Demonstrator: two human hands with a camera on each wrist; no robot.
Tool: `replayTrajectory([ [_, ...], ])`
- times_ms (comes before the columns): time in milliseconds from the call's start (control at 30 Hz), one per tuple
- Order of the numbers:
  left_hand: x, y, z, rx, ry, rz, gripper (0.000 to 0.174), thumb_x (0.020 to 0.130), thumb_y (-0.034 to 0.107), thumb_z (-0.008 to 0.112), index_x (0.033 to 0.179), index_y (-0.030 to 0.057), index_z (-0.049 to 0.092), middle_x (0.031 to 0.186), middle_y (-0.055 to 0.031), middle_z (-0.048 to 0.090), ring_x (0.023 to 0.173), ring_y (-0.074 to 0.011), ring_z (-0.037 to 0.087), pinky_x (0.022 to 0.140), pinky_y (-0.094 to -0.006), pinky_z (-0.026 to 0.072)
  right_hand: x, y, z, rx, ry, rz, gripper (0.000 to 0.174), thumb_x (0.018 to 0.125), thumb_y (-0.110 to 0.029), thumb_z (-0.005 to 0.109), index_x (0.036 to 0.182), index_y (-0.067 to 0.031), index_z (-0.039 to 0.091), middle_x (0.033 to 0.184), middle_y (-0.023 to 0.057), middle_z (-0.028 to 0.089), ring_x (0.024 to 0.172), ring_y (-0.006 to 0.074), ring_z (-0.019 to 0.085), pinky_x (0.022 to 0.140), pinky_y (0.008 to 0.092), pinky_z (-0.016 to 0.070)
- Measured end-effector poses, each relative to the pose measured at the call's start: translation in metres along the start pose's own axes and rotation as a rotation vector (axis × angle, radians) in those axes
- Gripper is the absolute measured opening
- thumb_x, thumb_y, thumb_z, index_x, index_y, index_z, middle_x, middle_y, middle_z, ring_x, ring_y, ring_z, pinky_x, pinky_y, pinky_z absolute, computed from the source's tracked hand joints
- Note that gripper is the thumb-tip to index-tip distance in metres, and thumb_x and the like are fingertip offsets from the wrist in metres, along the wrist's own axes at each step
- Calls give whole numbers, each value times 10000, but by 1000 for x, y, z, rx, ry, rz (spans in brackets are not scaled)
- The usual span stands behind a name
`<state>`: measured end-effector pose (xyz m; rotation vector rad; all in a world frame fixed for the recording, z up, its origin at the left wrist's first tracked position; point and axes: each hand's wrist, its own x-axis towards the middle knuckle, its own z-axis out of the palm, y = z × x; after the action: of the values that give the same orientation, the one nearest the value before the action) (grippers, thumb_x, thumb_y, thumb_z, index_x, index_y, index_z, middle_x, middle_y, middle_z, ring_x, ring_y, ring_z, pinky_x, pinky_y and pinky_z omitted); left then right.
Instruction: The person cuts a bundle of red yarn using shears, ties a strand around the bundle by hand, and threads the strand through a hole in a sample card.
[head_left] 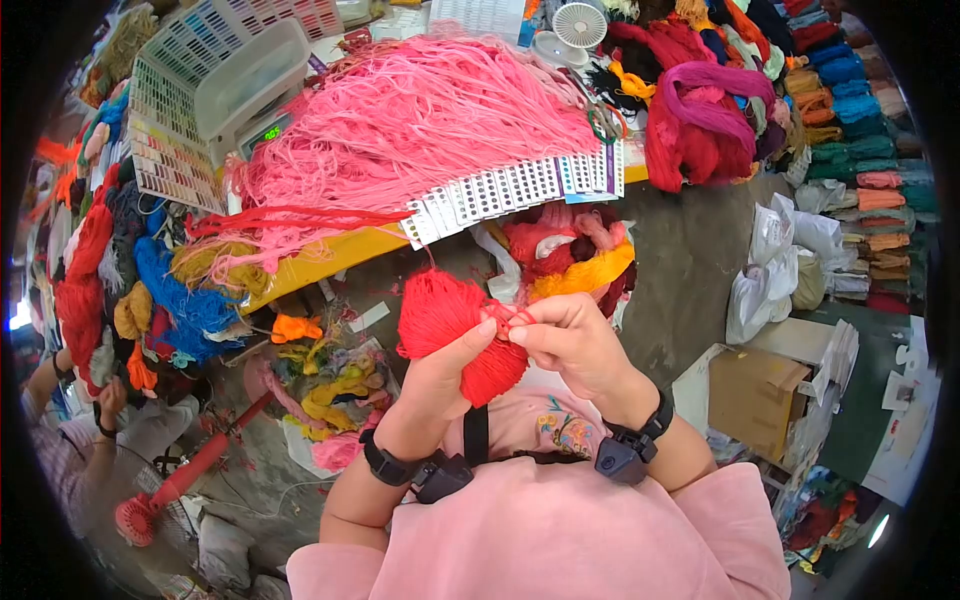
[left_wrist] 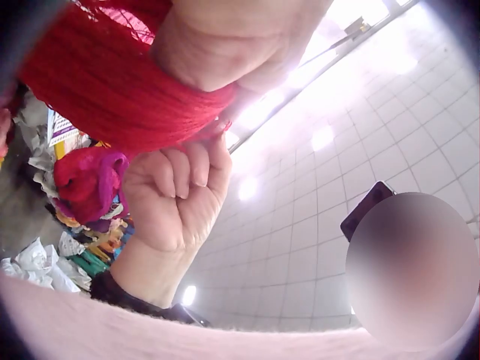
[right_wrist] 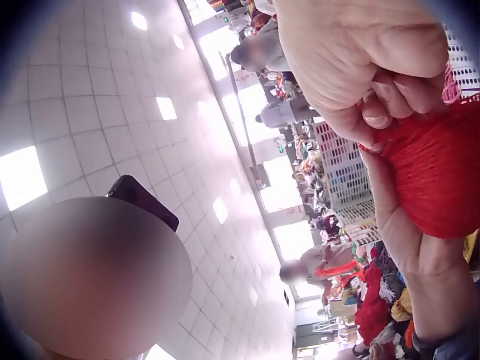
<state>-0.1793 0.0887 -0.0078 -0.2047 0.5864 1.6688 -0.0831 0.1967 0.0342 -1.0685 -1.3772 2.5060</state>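
A bundle of red yarn (head_left: 435,308) is held up in front of the chest in the head view. My left hand (head_left: 438,378) grips it from below, thumb laid across its near face. At the bundle's right side my right hand (head_left: 580,352) pinches a red strand between thumb and fingertips, close beside the left thumb tip. From the left wrist, the yarn (left_wrist: 127,86) stretches in a thick band under the left hand (left_wrist: 225,45). In the right wrist view the right hand's fingers (right_wrist: 382,105) curl in against the yarn (right_wrist: 439,176).
A big heap of pink yarn (head_left: 430,120) covers the yellow-edged table (head_left: 330,262), with punched sample cards (head_left: 500,195) along its front. Coloured skeins (head_left: 190,290) hang at left. A cardboard box (head_left: 755,400) and white bags (head_left: 770,270) stand right. Another person's arm (head_left: 108,405) shows far left.
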Motion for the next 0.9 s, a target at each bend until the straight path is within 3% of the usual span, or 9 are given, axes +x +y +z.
replayTrajectory([
  [233, -2, 0, 0, -18, 24, -29, 196, 793, 97, 513, 962, -1, 510, 916, -95, 557, 823, -173, 550, 733, -292, 439, -1, 0, 1, 13, 14, 42, 51, 725, -46, 559, 700, -5, 577, 509, -39, 426, 438, 19, 324, 396, 174, 218],
  [300, -2, 0, 1, -6, 48, -41, 194, 791, 97, 515, 960, 2, 511, 909, -91, 557, 818, -171, 550, 729, -291, 440, 0, 4, 1, -296, 10, -86, 30, 715, -30, 568, 718, -3, 581, 507, -38, 426, 440, 19, 327, 401, 174, 224],
  [333, -2, -1, 2, -9, 43, -22, 187, 790, 96, 517, 953, 4, 512, 904, -88, 557, 815, -167, 550, 725, -291, 441, -1, 3, 2, -295, 11, -86, 30, 715, -30, 568, 718, -3, 581, 507, -38, 426, 440, 19, 327, 401, 174, 224],
  [433, -3, 0, 2, 4, 13, -8, 183, 794, 105, 514, 947, 4, 514, 893, -81, 559, 807, -160, 550, 721, -287, 443, -3, 1, 1, -166, 37, -44, 36, 716, -31, 573, 718, -5, 598, 548, -48, 462, 452, 11, 337, 417, 173, 256],
  [500, -4, 0, -5, 14, -6, -7, 186, 799, 115, 510, 947, 3, 515, 886, -75, 561, 802, -157, 551, 721, -284, 443, -3, 3, -4, 154, -67, -41, 61, 747, -52, 552, 761, -10, 595, 602, -39, 483, 463, 12, 327, 412, 170, 246],
  [633, -5, -2, -14, -60, -152, -8, 290, 854, 225, 407, 1004, -8, 493, 1003, -84, 521, 893, -161, 517, 772, -302, 422, -6, 1, -8, 394, -194, 90, 100, 774, -73, 526, 825, -5, 579, 637, -38, 484, 476, 15, 320, 422, 166, 244],
  [733, -7, 1, -15, -97, -236, 29, 373, 873, 278, 344, 1075, -18, 446, 1082, -91, 477, 955, -167, 485, 820, -318, 397, -6, -3, 4, 212, -63, 76, 136, 793, -98, 504, 865, 4, 559, 665, -34, 512, 466, 20, 292, 432, 162, 233],
  [833, -11, 8, -9, -132, -274, 24, 422, 874, 298, 326, 1133, -29, 392, 1109, -96, 457, 986, -177, 469, 862, -331, 370, -3, -4, 12, 201, -48, 118, 136, 778, -72, 524, 873, 14, 569, 761, -17, 566, 540, 6, 384, 504, 158, 322],
  [900, -14, 11, -9, -142, -255, 10, 439, 872, 300, 332, 1154, -34, 367, 1103, -97, 461, 990, -182, 469, 878, -335, 359, -3, -5, 21, -100, -49, 20, 145, 752, -30, 544, 882, 20, 583, 824, -4, 582, 674, 5, 464, 623, 170, 388],
])
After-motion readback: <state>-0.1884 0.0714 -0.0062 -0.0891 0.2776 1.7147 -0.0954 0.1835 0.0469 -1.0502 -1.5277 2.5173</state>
